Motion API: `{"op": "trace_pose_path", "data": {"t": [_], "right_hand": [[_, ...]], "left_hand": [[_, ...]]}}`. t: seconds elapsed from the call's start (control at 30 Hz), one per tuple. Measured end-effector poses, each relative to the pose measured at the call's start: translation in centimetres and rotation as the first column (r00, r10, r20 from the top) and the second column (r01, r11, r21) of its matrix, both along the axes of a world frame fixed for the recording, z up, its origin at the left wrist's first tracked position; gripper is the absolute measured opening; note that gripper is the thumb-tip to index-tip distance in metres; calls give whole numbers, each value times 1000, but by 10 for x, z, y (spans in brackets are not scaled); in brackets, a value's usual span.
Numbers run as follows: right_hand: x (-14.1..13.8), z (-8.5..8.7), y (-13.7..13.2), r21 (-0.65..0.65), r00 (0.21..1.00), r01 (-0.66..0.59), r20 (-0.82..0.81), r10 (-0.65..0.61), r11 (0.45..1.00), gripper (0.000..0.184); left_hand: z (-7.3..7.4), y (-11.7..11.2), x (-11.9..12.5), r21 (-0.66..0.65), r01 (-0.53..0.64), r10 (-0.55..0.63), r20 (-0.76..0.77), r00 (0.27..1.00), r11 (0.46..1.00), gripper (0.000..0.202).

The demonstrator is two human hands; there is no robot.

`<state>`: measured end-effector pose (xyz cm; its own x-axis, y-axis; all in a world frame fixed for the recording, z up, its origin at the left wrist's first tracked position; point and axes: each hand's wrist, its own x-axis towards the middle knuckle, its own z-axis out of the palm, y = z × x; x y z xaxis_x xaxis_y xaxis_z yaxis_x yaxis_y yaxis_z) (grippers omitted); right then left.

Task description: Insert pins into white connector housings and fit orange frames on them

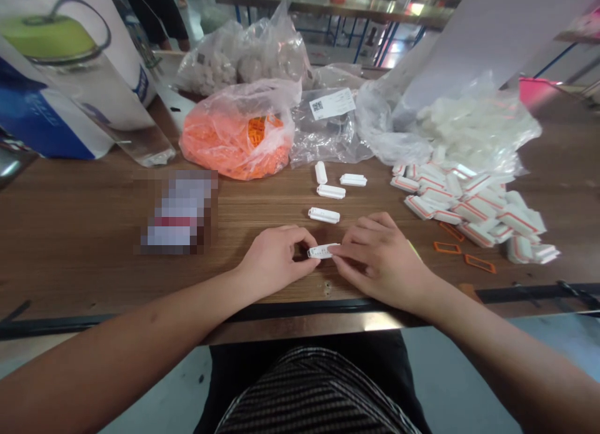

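White plastic clip: pinched between the fingers of left hand and right hand, ends hidden by fingertips. Beyond the fingers: four loose white clips. Right of them: orange gasket rings, assembled pile.

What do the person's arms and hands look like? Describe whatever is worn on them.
The left hand and right hand wear no gloves or rings. The left forearm and right forearm are uncovered: no sleeves, watch or bracelet show.
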<state>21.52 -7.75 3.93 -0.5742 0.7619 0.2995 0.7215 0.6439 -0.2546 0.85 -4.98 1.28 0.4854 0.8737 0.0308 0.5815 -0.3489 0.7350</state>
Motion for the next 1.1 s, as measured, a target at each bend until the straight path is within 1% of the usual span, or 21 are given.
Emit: {"op": "trace_pose_path", "data": {"t": [0.07,0.13,0.17,0.23,0.3,0.37,0.43,0.53,0.63,0.7,0.8,0.9,1.1], "right_hand": [[7,0,0,-8,998,21,-67,-22,1000,22],[21,-1,1,-45,980,104,-167,-110,994,20],[30,-2,1,-79,963,170,-197,-182,982,19],[47,-4,1,-151,939,283,-158,-306,947,18],[60,-7,-2,-227,922,346,-97,-374,910,18],[67,-11,-6,-283,922,349,-67,-381,893,17],[68,-14,-10,-298,930,325,-70,-360,898,16],[65,-17,-13,-262,943,307,-48,-330,915,14],[62,-17,-11,-248,941,331,22,-336,910,14],[61,-17,-9,-273,927,370,45,-373,888,17],[63,-17,-6,-343,900,422,47,-433,839,23],[70,-16,-5,-394,889,427,17,-458,814,22],[80,-20,-5,-428,923,315,-67,-378,847,18]], "left_hand": [[0,0,0,1,2,-2,-2,1000,1000,9],[0,0,0,2,5,-5,-9,1000,1000,9],[0,1,0,3,7,-7,-13,1000,1000,9],[0,1,-1,9,10,-10,-21,1000,1000,9],[0,1,-2,16,13,-12,-27,1000,1000,9],[-1,2,-2,25,16,-15,-36,999,1000,9],[-1,2,-2,38,19,-18,-42,999,999,10],[-2,3,-2,61,32,-29,-48,998,998,10],[-3,4,-2,74,42,-38,-47,998,996,10],[-4,4,-2,74,43,-40,-42,998,996,10],[-4,4,-2,70,41,-39,-41,998,997,10],[-3,4,-2,66,40,-37,-46,998,997,10],[-2,3,-2,66,39,-36,-46,998,997,10]]}}
